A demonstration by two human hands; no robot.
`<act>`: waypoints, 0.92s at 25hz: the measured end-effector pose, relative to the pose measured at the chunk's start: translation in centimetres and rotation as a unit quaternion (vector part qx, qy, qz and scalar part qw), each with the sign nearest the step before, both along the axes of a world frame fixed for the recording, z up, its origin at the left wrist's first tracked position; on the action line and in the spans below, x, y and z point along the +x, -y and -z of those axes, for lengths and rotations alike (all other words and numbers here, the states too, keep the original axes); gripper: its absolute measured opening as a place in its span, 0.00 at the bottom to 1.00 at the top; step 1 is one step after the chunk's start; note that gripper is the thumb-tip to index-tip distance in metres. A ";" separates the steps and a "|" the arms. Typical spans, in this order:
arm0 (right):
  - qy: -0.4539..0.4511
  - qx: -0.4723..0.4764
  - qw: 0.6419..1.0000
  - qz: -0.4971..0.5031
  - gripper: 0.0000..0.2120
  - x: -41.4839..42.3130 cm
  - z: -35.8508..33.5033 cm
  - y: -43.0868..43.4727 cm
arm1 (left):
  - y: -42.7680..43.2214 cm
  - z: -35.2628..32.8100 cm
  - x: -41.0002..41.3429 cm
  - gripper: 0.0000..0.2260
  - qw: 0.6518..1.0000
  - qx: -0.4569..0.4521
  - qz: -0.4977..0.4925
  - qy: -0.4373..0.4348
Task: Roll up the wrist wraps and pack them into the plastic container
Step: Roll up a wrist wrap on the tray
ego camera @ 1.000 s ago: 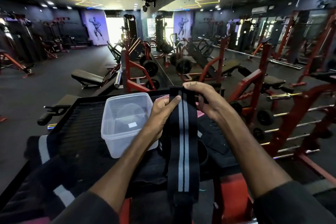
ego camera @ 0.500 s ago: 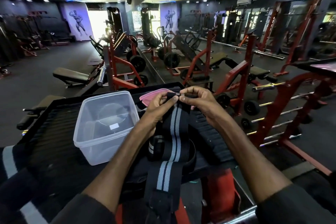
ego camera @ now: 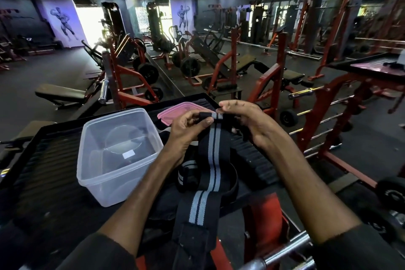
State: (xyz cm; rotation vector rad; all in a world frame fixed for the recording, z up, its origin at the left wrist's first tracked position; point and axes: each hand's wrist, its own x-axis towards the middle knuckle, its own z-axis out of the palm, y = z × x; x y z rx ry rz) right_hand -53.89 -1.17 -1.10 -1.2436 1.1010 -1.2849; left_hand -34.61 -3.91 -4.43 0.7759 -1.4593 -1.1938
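A long black wrist wrap [ego camera: 212, 166] with two grey stripes hangs from both hands down over the platform's near edge. My left hand [ego camera: 190, 129] and my right hand [ego camera: 245, 120] pinch its top end, which is folded over into a small first turn. The clear plastic container [ego camera: 116, 151] stands open and empty just left of my left forearm. Its pink lid [ego camera: 175, 112] lies behind my left hand. Another black wrap with white stripes [ego camera: 186, 171] lies bunched under the hanging one.
Everything rests on a black ribbed platform [ego camera: 43, 171] on a red frame. A steel bar [ego camera: 282, 254] crosses the bottom right. Red racks and benches [ego camera: 274, 85] stand beyond the platform.
The hands lowered the wrap's top end toward the platform and folded it into a first small turn. The view shifted, so the container sits further left and the lid shows.
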 end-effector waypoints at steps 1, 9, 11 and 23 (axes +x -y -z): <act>-0.008 0.006 1.000 0.016 0.08 0.1 0.1 -0.1 | 0.1 0.1 0.2 0.12 1.000 -0.005 0.005 -0.001; -0.093 -0.088 0.992 0.026 0.18 0.9 2.9 -1.3 | 0.4 0.4 1.1 0.10 0.999 -0.023 0.025 0.011; -0.095 -0.123 0.988 0.021 0.14 0.7 3.1 -1.5 | 0.3 0.4 1.3 0.12 0.998 -0.038 0.034 0.025; -0.111 -0.198 0.973 0.046 0.12 1.2 4.7 -2.6 | -0.3 1.4 2.2 0.11 0.991 0.002 0.100 0.090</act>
